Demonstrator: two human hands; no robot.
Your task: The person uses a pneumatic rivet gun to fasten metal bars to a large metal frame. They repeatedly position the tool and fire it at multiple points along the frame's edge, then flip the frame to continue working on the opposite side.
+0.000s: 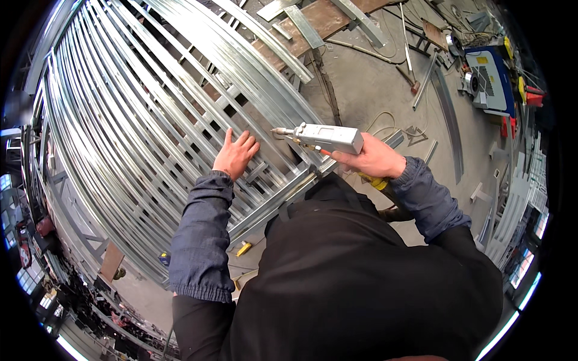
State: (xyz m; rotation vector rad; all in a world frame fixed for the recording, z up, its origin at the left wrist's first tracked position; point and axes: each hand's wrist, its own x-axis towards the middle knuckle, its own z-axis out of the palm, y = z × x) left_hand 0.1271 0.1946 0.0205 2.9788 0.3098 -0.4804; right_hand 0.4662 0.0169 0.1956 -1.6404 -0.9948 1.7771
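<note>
My right hand (pixel 374 157) is wrapped round a silver, box-bodied welding gun (pixel 331 138), held above the near right part of a metal frame. The gun's narrow coppery nozzle points left, toward my left hand. With fingers spread, my left hand (pixel 236 156) rests on the long, shiny metal bars (pixel 159 129) of the frame, which run side by side with gaps between them. A crosswise metal rail (pixel 271 200) edges the frame nearest my body. Whether the nozzle touches any metal I cannot tell.
A blue-and-white machine (pixel 489 81) stands at the far right, with cables around it. On the floor lie a hammer (pixel 414 86), a long grey metal strip (pixel 449 123) and a small yellow tool (pixel 244 248). A blue tape measure (pixel 164 258) sits by the frame's near left edge.
</note>
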